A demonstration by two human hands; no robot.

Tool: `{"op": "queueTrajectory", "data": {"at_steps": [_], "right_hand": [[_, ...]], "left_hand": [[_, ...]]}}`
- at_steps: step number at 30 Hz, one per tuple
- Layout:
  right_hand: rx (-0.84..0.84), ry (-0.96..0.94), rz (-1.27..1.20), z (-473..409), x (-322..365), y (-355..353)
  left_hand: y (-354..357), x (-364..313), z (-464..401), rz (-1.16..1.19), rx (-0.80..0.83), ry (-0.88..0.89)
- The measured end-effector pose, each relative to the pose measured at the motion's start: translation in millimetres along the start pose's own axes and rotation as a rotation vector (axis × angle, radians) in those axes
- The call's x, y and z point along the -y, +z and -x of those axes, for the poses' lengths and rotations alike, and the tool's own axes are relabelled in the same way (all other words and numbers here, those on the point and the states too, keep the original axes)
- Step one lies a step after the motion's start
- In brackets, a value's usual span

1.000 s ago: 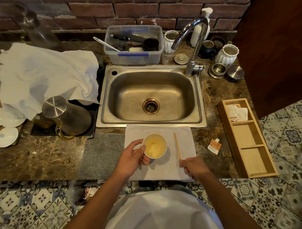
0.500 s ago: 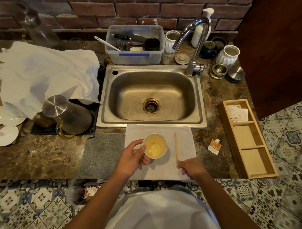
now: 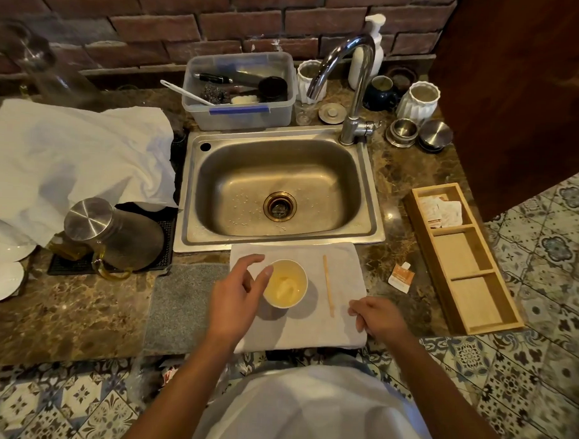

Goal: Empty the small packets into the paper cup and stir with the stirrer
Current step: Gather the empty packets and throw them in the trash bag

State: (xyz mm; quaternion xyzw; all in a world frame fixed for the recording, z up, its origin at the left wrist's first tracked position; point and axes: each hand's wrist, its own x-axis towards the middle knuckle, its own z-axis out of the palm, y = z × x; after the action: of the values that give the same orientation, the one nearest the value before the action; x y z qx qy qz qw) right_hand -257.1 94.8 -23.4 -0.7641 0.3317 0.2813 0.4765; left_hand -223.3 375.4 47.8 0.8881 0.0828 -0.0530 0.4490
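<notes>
Seemingly just off the paper cup (image 3: 285, 284) near the white towel's (image 3: 310, 328) middle, left hand (image 3: 234, 302) spread and empty; right hand (image 3: 378, 317) loosely curled, empty, at the towel's right edge beside the stirrer (image 3: 328, 285); torn packet (image 3: 400, 276) on the counter (image 3: 68, 320) beyond.

One wide camera on my head, looking forward and steeply down over my chest, close above the counter's (image 3: 81, 314) near edge, sink (image 3: 279, 189) centred, brick wall (image 3: 222, 26) along the top, floor tiles (image 3: 538, 376) at the right
</notes>
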Motion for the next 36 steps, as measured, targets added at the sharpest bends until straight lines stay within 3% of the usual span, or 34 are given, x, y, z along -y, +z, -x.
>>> {"op": "queueTrajectory", "data": {"at_steps": [6,10,14,23,36], "right_hand": [[-0.19,-0.069,-0.07,4,-16,-56],[-0.259,-0.079,-0.148,-4,-32,-83],[-0.269,-0.058,-0.079,-15,-42,-96],[-0.303,-0.104,0.29,-25,-37,-99],[-0.292,-0.169,0.384,-55,-32,-96]], "left_hand": [[27,-66,-12,-0.143,0.052,0.358],[68,-97,-24,-0.281,0.189,0.564],[117,-117,-35,-0.318,0.336,0.607],[219,-117,-66,-0.591,0.477,0.555],[286,-128,-87,-0.797,0.737,0.57]]}}
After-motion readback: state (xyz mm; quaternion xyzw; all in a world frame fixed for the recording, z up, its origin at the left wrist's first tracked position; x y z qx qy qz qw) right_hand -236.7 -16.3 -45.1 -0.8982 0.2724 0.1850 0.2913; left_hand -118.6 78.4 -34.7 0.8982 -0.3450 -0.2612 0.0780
